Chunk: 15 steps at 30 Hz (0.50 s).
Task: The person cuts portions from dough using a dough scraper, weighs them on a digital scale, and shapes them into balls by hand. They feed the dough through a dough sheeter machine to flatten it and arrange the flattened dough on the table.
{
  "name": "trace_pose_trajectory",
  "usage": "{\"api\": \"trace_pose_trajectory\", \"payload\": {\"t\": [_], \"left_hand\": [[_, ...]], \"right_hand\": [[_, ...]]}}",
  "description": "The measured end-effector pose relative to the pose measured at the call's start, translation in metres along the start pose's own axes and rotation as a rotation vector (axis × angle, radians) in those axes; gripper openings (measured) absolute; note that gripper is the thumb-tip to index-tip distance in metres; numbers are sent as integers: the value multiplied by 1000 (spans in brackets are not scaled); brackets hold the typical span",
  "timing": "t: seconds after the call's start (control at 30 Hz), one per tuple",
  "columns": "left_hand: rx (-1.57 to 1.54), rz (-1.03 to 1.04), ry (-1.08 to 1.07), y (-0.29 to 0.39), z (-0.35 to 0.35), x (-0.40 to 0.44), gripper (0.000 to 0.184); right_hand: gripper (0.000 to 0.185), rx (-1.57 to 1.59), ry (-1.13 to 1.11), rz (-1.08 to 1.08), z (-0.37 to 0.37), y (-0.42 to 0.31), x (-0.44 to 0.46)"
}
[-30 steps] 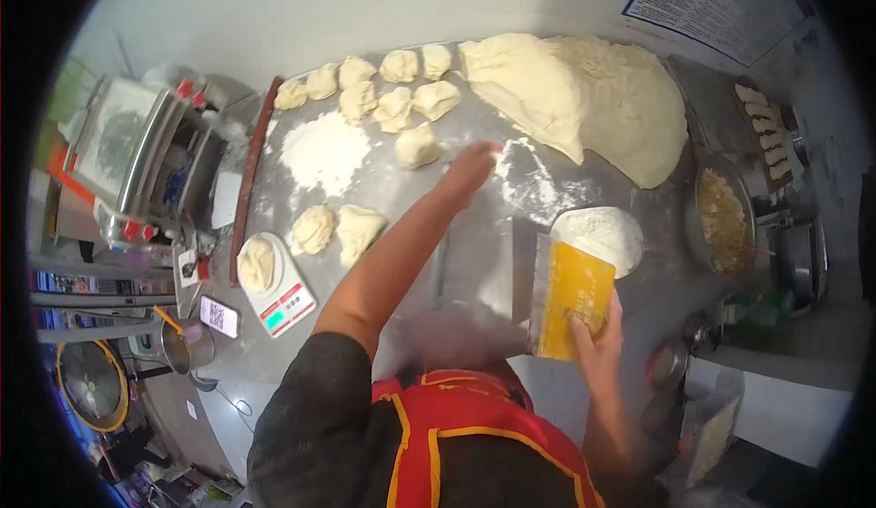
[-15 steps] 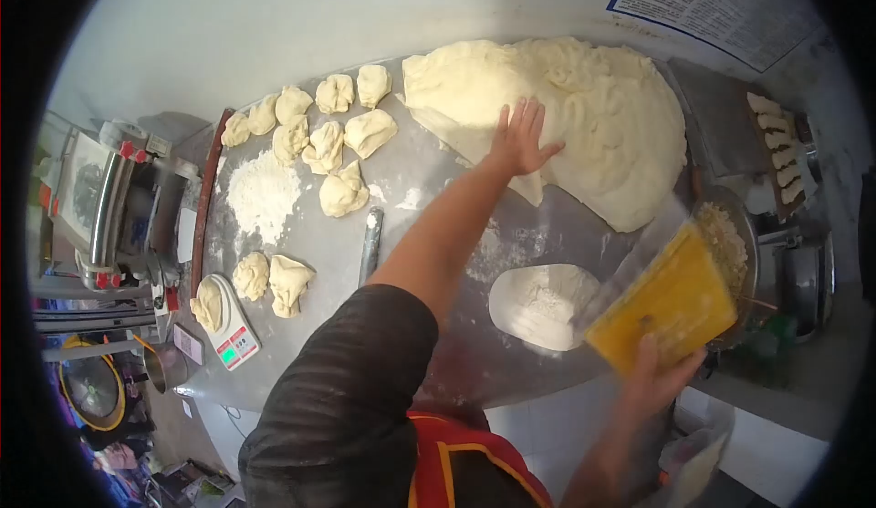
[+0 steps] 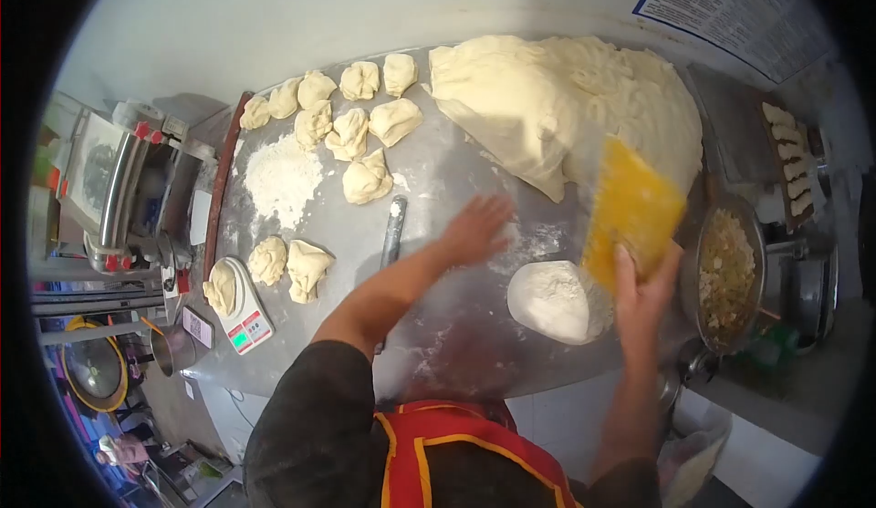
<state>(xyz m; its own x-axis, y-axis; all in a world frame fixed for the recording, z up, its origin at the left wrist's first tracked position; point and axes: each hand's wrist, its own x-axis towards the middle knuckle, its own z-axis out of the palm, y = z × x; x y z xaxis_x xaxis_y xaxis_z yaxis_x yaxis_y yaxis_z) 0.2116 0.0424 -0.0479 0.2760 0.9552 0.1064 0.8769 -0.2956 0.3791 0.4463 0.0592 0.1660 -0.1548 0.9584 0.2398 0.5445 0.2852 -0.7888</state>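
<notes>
My right hand (image 3: 646, 282) grips a flat yellow dough scraper (image 3: 635, 207), held up at the right of the metal table (image 3: 456, 326). The scraper's upper part overlaps the lower right of a large dough slab (image 3: 520, 98); whether they touch I cannot tell. My left hand (image 3: 476, 229), a little blurred, is open with fingers stretched out, below the slab and holding nothing. A pile of flour (image 3: 557, 300) lies to the left of my right hand. To the left of my left hand is a dark rod-like tool (image 3: 394, 230), partly hidden by my forearm.
Several dough lumps (image 3: 367, 178) sit on the left half of the table, beside scattered flour (image 3: 281, 180). One lump rests on a white scale (image 3: 248, 321). A metal pan of crumbly filling (image 3: 727, 271) stands at the right. A dark red strip (image 3: 224, 180) edges the left side.
My left hand has come off the dough slab and moved down toward me. My right hand has raised the scraper up and left, turning it more upright. The view has shifted slightly.
</notes>
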Motion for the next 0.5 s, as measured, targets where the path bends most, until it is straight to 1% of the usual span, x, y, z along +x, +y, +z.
{"api": "trace_pose_trajectory", "payload": {"t": [0.03, 0.07, 0.1, 0.17, 0.23, 0.27, 0.33, 0.37, 0.43, 0.5], "left_hand": [[-77, 53, -21, 11, 4, -15, 59], [-155, 105, -44, 22, 7, -30, 57], [-239, 51, -67, 29, 1, -43, 56], [-401, -53, -113, 36, -22, -69, 56], [-278, -194, -16, 31, -21, -94, 56], [-218, -265, 32, 30, -17, -104, 56], [-175, -329, 134, 26, -6, -114, 56], [-156, -364, 185, 23, 0, -120, 57], [-148, -389, 208, 28, -6, -125, 57], [-156, -402, 219, 29, -14, -125, 56]], "right_hand": [[35, -38, -67, -60, 10, 2, 8], [31, -152, -206, -9, 22, -1, 16], [27, -266, -344, 42, 36, -4, 24], [21, -231, -368, -383, 86, 39, 32], [18, -346, -347, -655, 125, 42, 34], [18, -442, -348, -691, 144, 45, 32], [18, -636, -343, -762, 175, 48, 29], [16, -658, -356, -751, 184, 49, 30], [14, -704, -387, -731, 197, 49, 32], [14, -880, -333, -756, 212, 54, 45]]}}
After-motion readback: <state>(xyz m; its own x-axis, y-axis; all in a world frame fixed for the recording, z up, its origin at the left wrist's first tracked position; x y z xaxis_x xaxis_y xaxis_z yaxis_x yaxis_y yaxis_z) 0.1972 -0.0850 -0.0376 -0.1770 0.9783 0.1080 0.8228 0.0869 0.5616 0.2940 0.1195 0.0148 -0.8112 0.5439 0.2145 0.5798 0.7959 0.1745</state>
